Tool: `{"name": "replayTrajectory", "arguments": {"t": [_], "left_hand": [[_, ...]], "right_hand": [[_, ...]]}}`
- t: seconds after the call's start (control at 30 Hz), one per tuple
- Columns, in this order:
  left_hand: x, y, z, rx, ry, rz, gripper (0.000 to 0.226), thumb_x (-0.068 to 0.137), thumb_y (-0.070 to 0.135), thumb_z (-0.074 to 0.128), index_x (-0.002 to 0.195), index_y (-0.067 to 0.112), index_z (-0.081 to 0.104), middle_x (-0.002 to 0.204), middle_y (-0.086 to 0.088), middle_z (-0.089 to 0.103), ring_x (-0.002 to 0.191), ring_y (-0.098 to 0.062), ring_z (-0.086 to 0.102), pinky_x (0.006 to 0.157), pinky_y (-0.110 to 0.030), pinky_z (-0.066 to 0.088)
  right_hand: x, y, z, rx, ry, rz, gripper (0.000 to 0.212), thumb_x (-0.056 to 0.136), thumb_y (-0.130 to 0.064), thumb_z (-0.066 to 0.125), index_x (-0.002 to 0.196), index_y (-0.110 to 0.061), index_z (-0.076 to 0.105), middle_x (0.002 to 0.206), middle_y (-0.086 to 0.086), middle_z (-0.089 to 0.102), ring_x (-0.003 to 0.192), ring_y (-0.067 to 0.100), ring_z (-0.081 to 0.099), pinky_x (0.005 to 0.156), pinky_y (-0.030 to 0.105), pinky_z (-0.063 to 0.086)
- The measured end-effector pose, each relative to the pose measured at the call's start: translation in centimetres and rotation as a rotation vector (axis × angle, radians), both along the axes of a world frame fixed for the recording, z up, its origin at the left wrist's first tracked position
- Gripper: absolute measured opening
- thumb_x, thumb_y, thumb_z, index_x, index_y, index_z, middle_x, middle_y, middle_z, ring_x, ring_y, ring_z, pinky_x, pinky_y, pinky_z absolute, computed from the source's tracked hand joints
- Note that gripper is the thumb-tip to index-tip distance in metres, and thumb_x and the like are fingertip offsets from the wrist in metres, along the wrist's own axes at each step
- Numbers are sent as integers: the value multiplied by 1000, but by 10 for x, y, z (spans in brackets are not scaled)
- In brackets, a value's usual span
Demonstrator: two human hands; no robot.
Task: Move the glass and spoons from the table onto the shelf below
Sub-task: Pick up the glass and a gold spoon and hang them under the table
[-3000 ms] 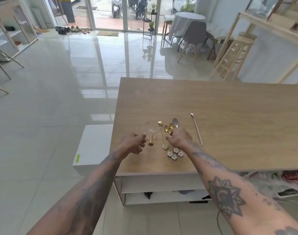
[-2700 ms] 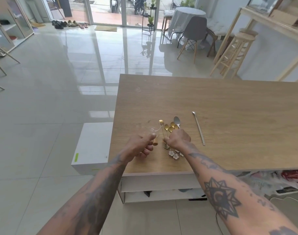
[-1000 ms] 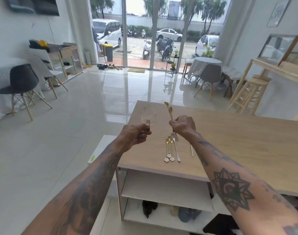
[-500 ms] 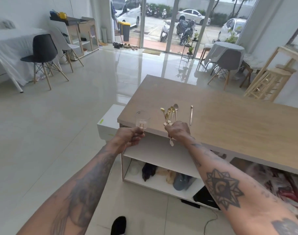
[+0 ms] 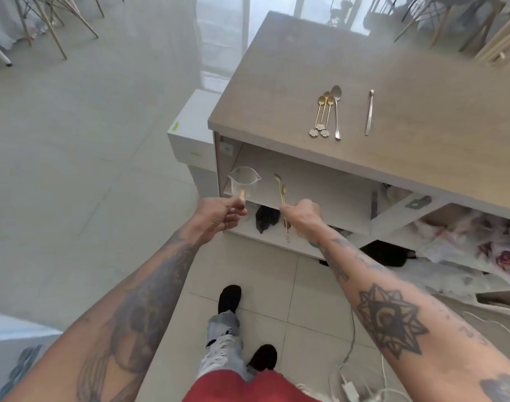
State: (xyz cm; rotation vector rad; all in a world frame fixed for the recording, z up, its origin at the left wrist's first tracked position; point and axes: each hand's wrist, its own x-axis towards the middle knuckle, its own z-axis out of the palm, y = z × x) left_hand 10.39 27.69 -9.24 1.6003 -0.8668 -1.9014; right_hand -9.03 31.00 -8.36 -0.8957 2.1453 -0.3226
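head view: left hand [image 5: 219,217] grips glass [image 5: 243,181], right hand [image 5: 303,214] grips gold spoons [image 5: 281,188], both before shelf [image 5: 320,195]; more spoons [image 5: 329,111] on table [image 5: 422,97].

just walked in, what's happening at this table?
A person is clearing a wooden table onto the white shelf below. The left hand holds a clear glass cup with a spout by its handle; the right hand grips thin gold spoons. Both are at the shelf opening, nothing set down yet. Three gold flower-ended spoons, a silver spoon and another slim silver utensil remain on top.
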Motion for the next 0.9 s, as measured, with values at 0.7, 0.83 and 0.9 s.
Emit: {"name": "replayTrajectory", "arguments": {"t": [0.7,0.83,0.9], "left_hand": [[-99,-233,-223,-30,-221,-193,20,94,28,66,77,16,65,71,0,62,58,-8,53,50,-17,48],[-109,-245,-230,7,-216,-197,24,94,25,65,72,16,61,72,-2,57,61,-11,48,52,-19,42],[-110,-246,-230,24,-193,-167,24,94,23,66,72,13,62,79,-6,56,72,-17,48,56,-23,41]], "right_hand": [[-69,-229,-268,-54,2,-313,31,87,-17,58,57,-15,49,54,-5,52,45,4,50,27,11,32],[-76,-250,-283,-100,11,-353,17,82,-16,56,72,-7,68,75,5,76,74,18,75,71,29,63],[-79,-255,-286,-112,15,-373,23,81,-17,57,89,-3,74,89,11,79,86,22,77,82,34,63]]}}
